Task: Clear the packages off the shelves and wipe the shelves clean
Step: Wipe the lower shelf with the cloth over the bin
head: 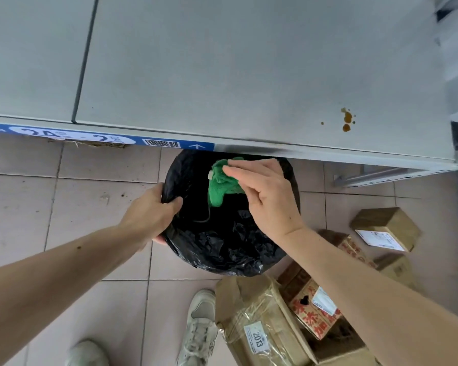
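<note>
A grey metal shelf (222,70) fills the top of the view, bare except for brown stains (347,119) near its right front edge. Below its front edge stands a bin lined with a black bag (222,247). My left hand (154,210) grips the bag's left rim. My right hand (265,191) holds a green cloth (220,186) over the bin's opening, just under the shelf edge. Several cardboard packages (259,320) lie on the tiled floor at the lower right.
A blue label strip (103,140) with a barcode runs along the shelf's front edge. Two light shoes (200,328) stand on the beige floor tiles near the packages. A lower shelf bracket (373,175) shows at the right.
</note>
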`<state>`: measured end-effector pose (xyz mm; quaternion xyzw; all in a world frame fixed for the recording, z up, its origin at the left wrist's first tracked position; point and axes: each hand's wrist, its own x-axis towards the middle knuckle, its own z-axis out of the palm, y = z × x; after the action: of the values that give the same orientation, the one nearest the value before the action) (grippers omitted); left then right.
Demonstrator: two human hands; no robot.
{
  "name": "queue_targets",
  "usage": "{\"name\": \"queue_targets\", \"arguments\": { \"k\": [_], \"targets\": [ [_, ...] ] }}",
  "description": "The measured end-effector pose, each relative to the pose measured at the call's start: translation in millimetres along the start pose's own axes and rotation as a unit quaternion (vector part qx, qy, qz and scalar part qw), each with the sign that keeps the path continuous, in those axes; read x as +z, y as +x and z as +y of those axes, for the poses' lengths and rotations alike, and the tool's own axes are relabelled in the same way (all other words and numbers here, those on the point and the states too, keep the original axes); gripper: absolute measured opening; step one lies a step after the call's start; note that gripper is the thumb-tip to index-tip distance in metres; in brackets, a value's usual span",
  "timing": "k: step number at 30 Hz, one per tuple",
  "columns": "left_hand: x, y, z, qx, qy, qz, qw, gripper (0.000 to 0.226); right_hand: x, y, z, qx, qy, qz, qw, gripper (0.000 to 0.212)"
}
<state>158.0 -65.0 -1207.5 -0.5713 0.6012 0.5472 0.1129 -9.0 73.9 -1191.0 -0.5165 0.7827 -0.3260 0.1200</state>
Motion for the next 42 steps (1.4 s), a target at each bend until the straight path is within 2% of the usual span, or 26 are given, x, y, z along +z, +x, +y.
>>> {"name": "queue_targets", "arguments": {
  "k": [5, 8, 11, 13, 20, 23, 26, 30, 32, 37, 42],
  "targets": [
    [-3, -1, -2, 0.003, -0.011, -0.005, 1.0, 0.018, -23, 21, 2, 0.012, 0.029, 0.055, 0.998, 0.032],
    [-2, -2, -3, 0.004, -0.008, -0.006, 1.0, 0.014, -53, 58, 28, 0.075, 0.034, 0.09, 0.993, 0.037],
    [1, -3, -3, 0.001, -0.012, -0.005, 1.0, 0.015, -72, 92, 66, 0.151, -0.051, 0.048, 0.986, 0.043],
    [4, -4, -2, 0.0, -0.023, -0.004, 1.0, 0.018, -70, 94, 76, 0.178, -0.063, 0.014, 0.982, 0.044],
    [11, -12, 6, -0.009, -0.038, -0.007, 0.999, 0.024, -45, -12, 36, 0.045, -0.049, 0.026, 0.997, 0.037],
    [19, -14, 10, -0.004, -0.03, -0.006, 1.0, 0.021, -72, -14, 41, 0.101, -0.003, 0.087, 0.991, 0.036],
    [32, -15, 16, 0.003, -0.024, -0.009, 1.0, 0.02, -116, 19, 62, 0.192, 0.041, 0.167, 0.966, 0.037],
    [53, -10, 24, 0.009, -0.024, -0.021, 0.999, 0.017, -159, 72, 107, 0.253, 0.071, 0.249, 0.932, 0.04],
    [64, -5, 29, 0.016, -0.021, -0.023, 0.999, 0.017, -168, 90, 132, 0.282, 0.043, 0.24, 0.928, 0.04],
    [87, 2, 35, 0.021, -0.025, -0.022, 0.999, 0.014, -152, 100, 174, 0.327, -0.045, 0.118, 0.937, 0.05],
    [96, 0, 41, 0.015, -0.035, -0.027, 0.999, 0.013, -111, 64, 144, 0.197, -0.062, 0.081, 0.975, 0.048]
  ]
}}
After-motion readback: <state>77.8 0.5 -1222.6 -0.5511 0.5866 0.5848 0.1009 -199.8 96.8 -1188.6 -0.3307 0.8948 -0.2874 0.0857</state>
